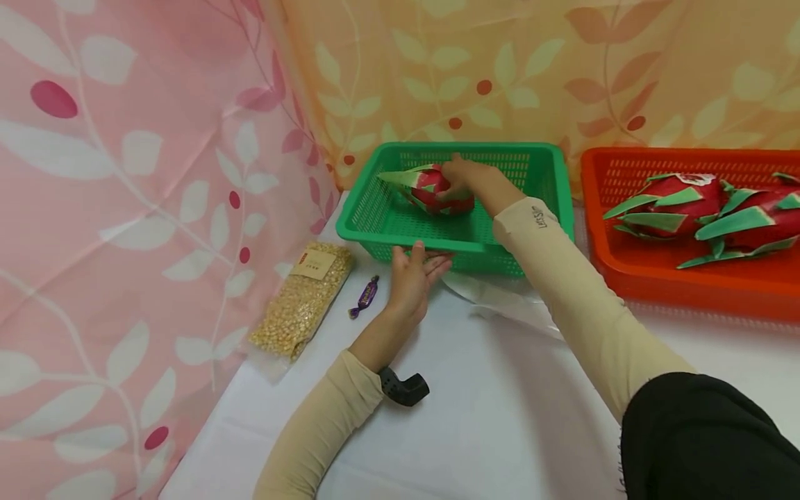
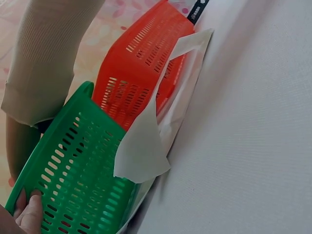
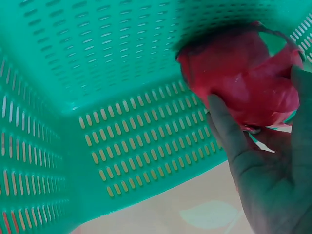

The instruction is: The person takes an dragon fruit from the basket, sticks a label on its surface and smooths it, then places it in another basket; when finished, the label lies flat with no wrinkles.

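Inside the green basket (image 1: 406, 246), my right hand (image 1: 461, 179) grips a red dragon fruit (image 1: 425, 198) with green scales. From close up in the right wrist view, the thumb and fingers wrap one end of the dragon fruit (image 3: 243, 78), which lies against the basket's slotted wall. My left hand (image 1: 409, 278) holds the near rim of the same basket, fingertips at the edge and other fingers below it. Its fingers (image 2: 31, 212) show against the slotted side in the left wrist view. Part of the right hand is hidden behind the sleeve and basket there.
To the right stands a red basket (image 1: 625, 274) with dragon fruits (image 1: 675, 205) in it. A bag of yellow kernels (image 1: 300, 305) and a purple-wrapped candy (image 1: 364, 297) lie left of my left hand. A white plastic sheet (image 1: 506, 300) sticks out near the green basket's front.
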Demonstrator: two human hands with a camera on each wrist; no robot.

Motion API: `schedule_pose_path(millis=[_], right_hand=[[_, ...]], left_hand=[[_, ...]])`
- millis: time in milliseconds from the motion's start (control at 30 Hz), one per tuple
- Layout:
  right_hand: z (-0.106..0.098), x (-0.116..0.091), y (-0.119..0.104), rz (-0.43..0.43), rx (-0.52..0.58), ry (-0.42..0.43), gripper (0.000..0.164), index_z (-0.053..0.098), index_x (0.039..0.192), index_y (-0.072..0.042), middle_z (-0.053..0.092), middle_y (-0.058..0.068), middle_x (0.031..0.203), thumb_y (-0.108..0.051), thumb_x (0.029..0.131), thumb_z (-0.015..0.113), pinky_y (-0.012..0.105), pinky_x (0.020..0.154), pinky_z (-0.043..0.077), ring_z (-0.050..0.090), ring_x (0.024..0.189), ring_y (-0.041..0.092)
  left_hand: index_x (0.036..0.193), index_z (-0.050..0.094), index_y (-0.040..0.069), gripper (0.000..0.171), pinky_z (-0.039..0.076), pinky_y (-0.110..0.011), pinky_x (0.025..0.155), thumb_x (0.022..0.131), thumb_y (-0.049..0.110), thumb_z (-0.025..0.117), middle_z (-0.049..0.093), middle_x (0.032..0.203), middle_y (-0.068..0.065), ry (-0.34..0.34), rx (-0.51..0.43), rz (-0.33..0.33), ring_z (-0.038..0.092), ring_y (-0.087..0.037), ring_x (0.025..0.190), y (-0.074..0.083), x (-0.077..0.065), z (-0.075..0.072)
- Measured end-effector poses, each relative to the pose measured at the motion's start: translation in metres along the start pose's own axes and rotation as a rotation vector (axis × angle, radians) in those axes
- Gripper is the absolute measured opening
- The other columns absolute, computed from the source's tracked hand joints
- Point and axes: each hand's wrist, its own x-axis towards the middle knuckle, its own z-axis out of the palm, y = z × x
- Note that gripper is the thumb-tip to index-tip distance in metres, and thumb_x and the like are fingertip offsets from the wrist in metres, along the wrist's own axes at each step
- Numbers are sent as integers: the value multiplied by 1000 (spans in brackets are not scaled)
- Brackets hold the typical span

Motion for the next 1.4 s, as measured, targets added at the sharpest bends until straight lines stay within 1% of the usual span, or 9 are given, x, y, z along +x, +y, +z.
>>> schedule_pose_path(millis=[100,200,333,467,600,800,967,1100,1400], right_hand=[[-8,-11,9,6,8,-12,59,33,130,5,15,33,142,-40,94,42,46,95,36,41,112,36],[-28,-28,18,-3,-2,40,52,38,117,5,27,31,133,-42,95,38,45,90,35,38,104,33],[-63,-49,26,-49,-10,192,48,42,103,3,42,19,98,-43,96,33,40,77,34,38,91,29],[-88,-70,29,-85,28,259,52,44,116,3,46,16,97,-43,97,27,38,76,36,44,89,28],[-101,-92,32,-84,73,234,54,40,127,-2,46,15,107,-44,97,23,38,81,37,46,94,28],[-109,-127,42,-64,172,167,52,39,133,-12,54,5,94,-47,97,25,24,70,49,58,77,15],[-98,-156,42,-136,141,229,50,38,139,-19,60,6,96,-44,96,38,27,73,43,56,84,16],[-75,-175,32,-220,108,297,52,49,134,-15,56,13,105,-39,88,57,32,75,38,49,94,22],[32,-216,4,-282,78,570,61,59,120,-6,52,7,101,-36,70,77,30,68,49,53,88,18]], left_hand=[[103,28,8,7,49,-38,88,101,15,29,53,110,-28,-16,6,-9,55,-42,110,-1,2,4],[103,27,9,7,49,-38,89,101,15,29,51,113,-29,-35,18,-12,55,-41,111,0,6,6],[103,25,9,10,48,-37,91,101,17,30,47,117,-29,-39,23,-14,54,-41,113,5,14,5],[103,25,8,11,49,-36,90,101,17,31,47,117,-28,-14,20,-27,54,-41,113,6,19,-2],[101,25,7,11,50,-34,88,101,17,30,46,117,-28,-1,19,-44,53,-42,113,6,22,-9],[99,24,6,12,51,-31,86,101,17,29,41,119,-27,0,26,-29,52,-41,114,11,25,-19],[100,23,6,12,51,-29,86,101,17,28,44,114,-24,-15,23,-37,53,-40,114,15,30,-25],[103,25,6,12,50,-32,89,101,17,27,48,110,-23,-23,12,-19,53,-40,114,17,35,-28],[103,27,7,10,51,-28,85,101,17,28,52,104,-20,5,21,-27,58,-35,106,13,44,-34]])
